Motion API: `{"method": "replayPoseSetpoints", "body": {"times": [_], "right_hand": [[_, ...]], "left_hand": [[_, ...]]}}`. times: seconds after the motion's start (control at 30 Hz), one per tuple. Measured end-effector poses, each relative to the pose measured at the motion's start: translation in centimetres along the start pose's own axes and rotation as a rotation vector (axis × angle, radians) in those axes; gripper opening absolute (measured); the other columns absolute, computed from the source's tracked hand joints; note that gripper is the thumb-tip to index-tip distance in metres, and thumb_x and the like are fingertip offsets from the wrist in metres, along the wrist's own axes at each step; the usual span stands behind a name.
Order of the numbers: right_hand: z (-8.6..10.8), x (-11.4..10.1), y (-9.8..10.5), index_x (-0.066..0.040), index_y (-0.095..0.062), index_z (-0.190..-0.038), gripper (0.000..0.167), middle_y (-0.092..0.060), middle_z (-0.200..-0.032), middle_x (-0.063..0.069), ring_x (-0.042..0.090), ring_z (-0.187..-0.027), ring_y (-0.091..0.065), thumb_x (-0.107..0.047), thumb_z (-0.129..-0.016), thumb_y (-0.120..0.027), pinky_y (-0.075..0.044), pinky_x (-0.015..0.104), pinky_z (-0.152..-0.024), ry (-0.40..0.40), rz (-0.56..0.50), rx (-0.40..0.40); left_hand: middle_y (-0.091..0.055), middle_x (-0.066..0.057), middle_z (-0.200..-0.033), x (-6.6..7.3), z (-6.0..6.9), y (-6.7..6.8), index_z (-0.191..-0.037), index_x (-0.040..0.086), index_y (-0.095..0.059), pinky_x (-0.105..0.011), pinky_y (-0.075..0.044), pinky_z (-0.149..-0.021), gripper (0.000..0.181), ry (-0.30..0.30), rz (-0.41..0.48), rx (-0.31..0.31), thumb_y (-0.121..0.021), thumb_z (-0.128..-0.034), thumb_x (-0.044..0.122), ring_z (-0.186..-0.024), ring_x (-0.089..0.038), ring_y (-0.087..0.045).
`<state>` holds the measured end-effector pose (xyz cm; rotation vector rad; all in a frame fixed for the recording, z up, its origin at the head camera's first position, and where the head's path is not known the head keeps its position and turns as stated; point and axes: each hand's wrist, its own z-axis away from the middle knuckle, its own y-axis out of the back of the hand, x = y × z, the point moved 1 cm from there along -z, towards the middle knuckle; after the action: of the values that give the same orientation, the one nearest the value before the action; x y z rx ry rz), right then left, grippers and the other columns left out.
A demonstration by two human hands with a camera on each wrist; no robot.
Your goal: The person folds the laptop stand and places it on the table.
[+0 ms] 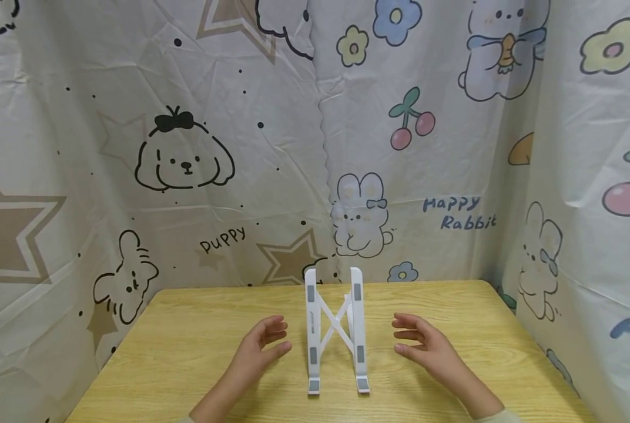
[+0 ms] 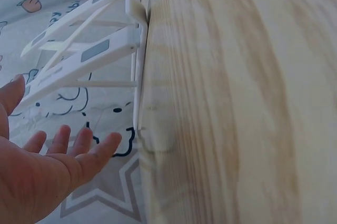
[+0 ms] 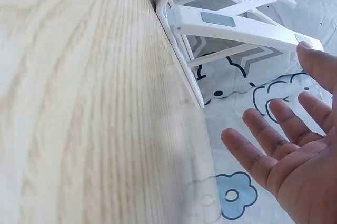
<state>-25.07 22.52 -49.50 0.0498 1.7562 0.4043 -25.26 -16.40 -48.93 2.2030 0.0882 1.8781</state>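
A white folding laptop stand stands unfolded on the wooden table, with grey pads on its two rails and crossed bars between them. To its left is my left hand, fingers loosely bent and apart from the stand. My right hand hovers on the other side in a similar pose, also not touching it. In the left wrist view the sloping rails rise beyond the spread fingers of the left hand. The right wrist view shows the stand above the right hand's bare palm; both hands hold nothing.
The light wooden table has rounded back corners. Behind it and along both sides hangs a pale curtain printed with puppies, rabbits, stars, flowers and cherries. The stand is near the middle of the tabletop.
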Motion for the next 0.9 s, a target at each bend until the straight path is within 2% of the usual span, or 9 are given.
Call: {"method": "replayPoseSetpoints", "body": {"times": [0.13, 0.2, 0.43, 0.67, 0.9], "right_hand": [[-0.2, 0.1, -0.4, -0.006, -0.050, -0.146, 0.059, -0.055, -0.140, 0.028, 0.042, -0.123, -0.060, -0.015, -0.093, -0.076, -0.057, 0.021, -0.090, -0.001, -0.009, -0.019], [-0.2, 0.2, -0.6, -0.004, -0.049, -0.146, 0.059, -0.055, -0.139, 0.030, 0.044, -0.122, -0.060, -0.013, -0.094, -0.075, -0.057, 0.022, -0.091, 0.009, -0.017, -0.030], [-0.5, 0.5, -1.3, 0.000, -0.049, -0.145, 0.055, -0.055, -0.137, 0.033, 0.046, -0.120, -0.061, -0.004, -0.095, -0.072, -0.059, 0.024, -0.090, 0.004, -0.081, -0.053], [-0.7, 0.6, -2.0, 0.002, -0.049, -0.145, 0.056, -0.055, -0.137, 0.034, 0.044, -0.119, -0.062, -0.004, -0.094, -0.072, -0.059, 0.024, -0.090, -0.008, -0.086, -0.062], [-0.9, 0.3, -2.6, -0.001, -0.051, -0.144, 0.055, -0.055, -0.137, 0.032, 0.044, -0.120, -0.061, -0.005, -0.094, -0.073, -0.059, 0.026, -0.089, -0.043, -0.090, -0.061]], "left_hand": [[-0.060, -0.025, -0.134, -0.1, 0.0, -0.5, -0.141, 0.002, -0.052, -0.029, -0.055, -0.099, 0.059, 0.012, 0.039, -0.026, -0.079, -0.0909, 0.015, -0.124, -0.038, -0.060], [-0.059, -0.026, -0.134, -0.2, 0.0, -0.6, -0.142, 0.001, -0.052, -0.027, -0.057, -0.095, 0.059, 0.027, 0.067, -0.033, -0.079, -0.0913, 0.016, -0.124, -0.037, -0.060], [-0.057, -0.029, -0.136, -0.7, -0.4, -1.4, -0.141, -0.001, -0.052, -0.044, -0.062, -0.088, 0.058, 0.067, 0.139, -0.059, -0.078, -0.0928, 0.018, -0.120, -0.034, -0.063], [-0.056, -0.029, -0.136, -0.8, -0.8, -2.0, -0.142, -0.003, -0.050, -0.046, -0.061, -0.089, 0.057, 0.084, 0.177, -0.072, -0.075, -0.0943, 0.014, -0.116, -0.029, -0.065], [-0.056, -0.030, -0.136, -0.8, -1.2, -2.5, -0.144, -0.005, -0.048, -0.049, -0.061, -0.090, 0.056, 0.108, 0.195, -0.077, -0.072, -0.0958, 0.009, -0.113, -0.027, -0.066]]}}
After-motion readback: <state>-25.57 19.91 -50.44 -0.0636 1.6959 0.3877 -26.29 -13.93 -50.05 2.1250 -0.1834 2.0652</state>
